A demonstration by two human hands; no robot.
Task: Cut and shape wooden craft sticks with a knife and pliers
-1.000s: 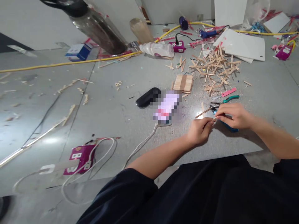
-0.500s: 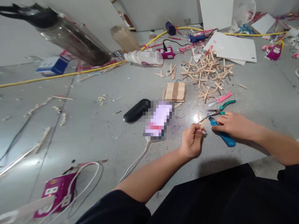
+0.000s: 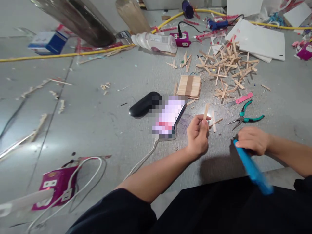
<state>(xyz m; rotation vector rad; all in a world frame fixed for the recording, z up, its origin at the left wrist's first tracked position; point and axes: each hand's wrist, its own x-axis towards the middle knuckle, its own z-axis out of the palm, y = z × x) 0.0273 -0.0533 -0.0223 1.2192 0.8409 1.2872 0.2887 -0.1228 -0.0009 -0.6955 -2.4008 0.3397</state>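
Observation:
My left hand (image 3: 198,134) pinches a wooden craft stick (image 3: 206,111) upright between thumb and fingers. Just beyond those fingers a short stick (image 3: 217,122) crosses a pale stick (image 3: 214,127); whether the short one touches my hand I cannot tell. My right hand (image 3: 252,140) is closed around a blue-handled tool (image 3: 252,167), blurred by motion, with its head hidden. Beyond that hand, green-handled needle-nose pliers (image 3: 241,119) lie spread on the floor. A pink-handled blade (image 3: 243,98) rests past the pliers.
A banded bundle of craft sticks (image 3: 189,86) stands beside a heap of glued sticks (image 3: 226,63). Nearer lie a black case (image 3: 143,104) and a blurred-out phone (image 3: 168,115) on a white cable (image 3: 143,166). Bottles, a yellow cord (image 3: 97,51) and purple power strips (image 3: 58,185) surround them.
My right hand has pulled the blue-handled tool away from the stick, back toward my body. My left hand now holds a stick more upright. The view has shifted slightly.

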